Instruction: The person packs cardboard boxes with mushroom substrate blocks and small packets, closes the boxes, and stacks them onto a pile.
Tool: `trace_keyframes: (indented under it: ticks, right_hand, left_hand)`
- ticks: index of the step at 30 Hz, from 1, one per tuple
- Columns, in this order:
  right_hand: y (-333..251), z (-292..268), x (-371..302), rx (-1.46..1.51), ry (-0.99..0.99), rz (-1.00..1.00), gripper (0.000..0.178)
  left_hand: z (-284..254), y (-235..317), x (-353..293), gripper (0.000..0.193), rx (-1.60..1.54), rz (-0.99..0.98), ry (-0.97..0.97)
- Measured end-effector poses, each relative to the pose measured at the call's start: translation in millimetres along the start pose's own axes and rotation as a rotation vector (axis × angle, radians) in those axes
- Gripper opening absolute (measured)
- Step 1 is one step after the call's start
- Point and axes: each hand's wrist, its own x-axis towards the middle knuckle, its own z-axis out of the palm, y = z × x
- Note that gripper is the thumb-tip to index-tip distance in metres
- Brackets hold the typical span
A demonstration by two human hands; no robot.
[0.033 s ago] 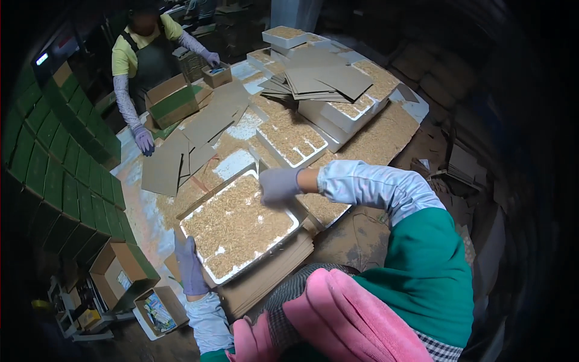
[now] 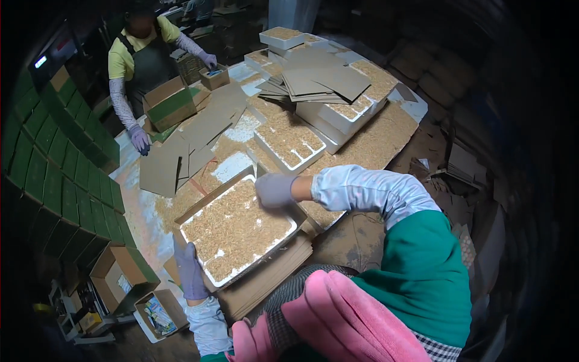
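In front of me a white foam tray filled with tan grain-like loose material sits inside an open cardboard box, whose wall rises above the tray's far rim. My left hand, in a grey-purple glove, grips the box's left side near its front corner, thumb up and other fingers partly hidden. At the far right corner my right hand, gloved the same, is closed over the edge of tray and box. Its fingertips are hidden, so what they hold cannot be made out.
More filled foam trays and loose cardboard sheets cover the table. Opposite, a gloved co-worker handles a small carton. Green boxes are stacked at left; open cartons stand below them.
My right hand has shifted slightly left and down at the corner. The tray appears a little deeper inside the box. My left hand keeps its place at the side.
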Motion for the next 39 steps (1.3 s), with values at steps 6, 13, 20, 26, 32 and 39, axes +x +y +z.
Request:
trace_keyframes:
  ticks: [6,13,20,26,32,39]
  right_hand:
    - [14,-25,-22,-0.042,0.474,-0.063,0.016]
    - [425,-46,-14,-0.036,0.759,0.678,0.091]
    - [446,-76,-61,-0.284,0.629,0.561,0.042]
    - [197,-53,-64,0.208,1.125,-0.008,0.035]
    - [44,11,-34,0.774,0.919,-0.168,0.022]
    - [-2,15,-14,1.084,0.812,-0.269,0.031]
  left_hand:
    - [-2,17,-5,0.072,0.502,0.071,0.083]
    - [26,32,-2,0.063,0.616,0.149,0.24]
    - [-136,-37,-79,0.02,0.946,-0.163,0.769]
    - [-247,-131,-95,0.05,1.237,-0.544,0.585]
    - [-249,-148,-78,0.045,1.105,-0.475,0.495]
    - [-262,-160,-86,0.03,1.15,-0.136,0.621]
